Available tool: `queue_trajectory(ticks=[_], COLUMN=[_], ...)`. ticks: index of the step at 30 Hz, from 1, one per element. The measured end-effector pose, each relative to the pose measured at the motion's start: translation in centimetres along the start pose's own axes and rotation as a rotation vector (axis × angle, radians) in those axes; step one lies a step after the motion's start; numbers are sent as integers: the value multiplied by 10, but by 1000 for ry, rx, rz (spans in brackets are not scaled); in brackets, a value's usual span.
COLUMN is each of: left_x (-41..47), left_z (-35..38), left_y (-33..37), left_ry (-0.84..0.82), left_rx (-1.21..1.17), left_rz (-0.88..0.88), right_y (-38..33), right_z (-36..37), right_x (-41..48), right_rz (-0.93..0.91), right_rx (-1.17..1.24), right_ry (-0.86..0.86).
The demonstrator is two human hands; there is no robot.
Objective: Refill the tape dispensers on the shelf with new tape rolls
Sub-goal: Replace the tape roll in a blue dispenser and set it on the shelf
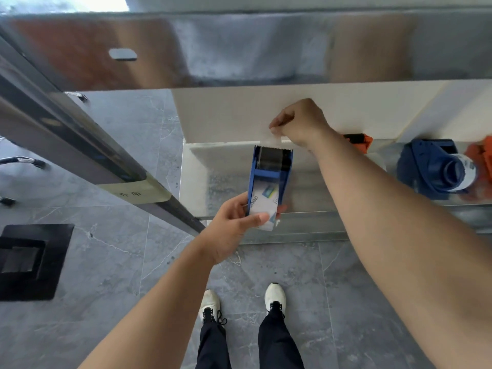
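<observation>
A blue tape dispenser (269,179) with a clear tape roll (265,206) in it is held in front of the shelf. My left hand (234,227) grips its near end, thumb across the roll's white label. My right hand (298,123) pinches the free end of the clear tape (271,141), which stretches out past the toothed cutter at the dispenser's far end. On the shiny metal shelf (332,182) to the right lie another blue dispenser (431,169) holding a roll, and orange dispensers (359,141) partly hidden behind my right forearm.
A white panel (229,113) stands behind the shelf, with a reflective metal ledge (239,49) above it. A dark metal rail (80,145) slants across the left. Below are grey floor tiles, a black floor box (29,262) and my feet in white shoes (210,304).
</observation>
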State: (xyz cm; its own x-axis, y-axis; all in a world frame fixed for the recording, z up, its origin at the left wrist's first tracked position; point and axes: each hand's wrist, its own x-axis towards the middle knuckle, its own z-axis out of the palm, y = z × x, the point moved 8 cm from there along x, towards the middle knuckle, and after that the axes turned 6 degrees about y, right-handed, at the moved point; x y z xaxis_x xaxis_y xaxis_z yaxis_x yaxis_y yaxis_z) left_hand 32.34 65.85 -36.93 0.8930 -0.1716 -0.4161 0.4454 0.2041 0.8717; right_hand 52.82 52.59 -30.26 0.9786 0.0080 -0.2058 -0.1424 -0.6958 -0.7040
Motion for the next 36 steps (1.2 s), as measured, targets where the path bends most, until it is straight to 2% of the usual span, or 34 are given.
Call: queue_trajectory(ticks=[2, 5, 7, 9, 12, 16, 20, 24, 27, 31, 36], left_x=[1, 4, 5, 5, 4, 3, 6, 4, 5, 11, 21], left_z=[-6, -11, -14, -14, -14, -13, -20, -26, -25, -26, -24], left_y=[-4, -6, -6, -3, 0, 3, 6, 10, 13, 18, 28], left_ry=[34, 57, 71, 76, 74, 102, 211, 313, 356, 399, 439], left_rx=[-53, -133, -215, -265, -286, -269, -275, -250, -245, -231, -183], left_rz=[-14, -17, -23, -13, -6, 7, 7, -3, -13, -66, -128], right_y=[20, 59, 76, 81, 82, 78, 75, 84, 85, 87, 85], right_z=[13, 45, 71, 84, 86, 80, 77, 80, 83, 82, 70], right_x=[1, -11, -26, -39, -45, -43, -41, -53, -56, -50, -35], right_rz=[119, 412, 590, 666, 660, 569, 463, 479, 407, 407, 327], right_rx=[100, 166, 384, 583, 693, 640, 641, 727, 663, 573, 257], right_ry=[-160, -374, -508, -581, -628, -661, -628, -659, -666, -544, -423])
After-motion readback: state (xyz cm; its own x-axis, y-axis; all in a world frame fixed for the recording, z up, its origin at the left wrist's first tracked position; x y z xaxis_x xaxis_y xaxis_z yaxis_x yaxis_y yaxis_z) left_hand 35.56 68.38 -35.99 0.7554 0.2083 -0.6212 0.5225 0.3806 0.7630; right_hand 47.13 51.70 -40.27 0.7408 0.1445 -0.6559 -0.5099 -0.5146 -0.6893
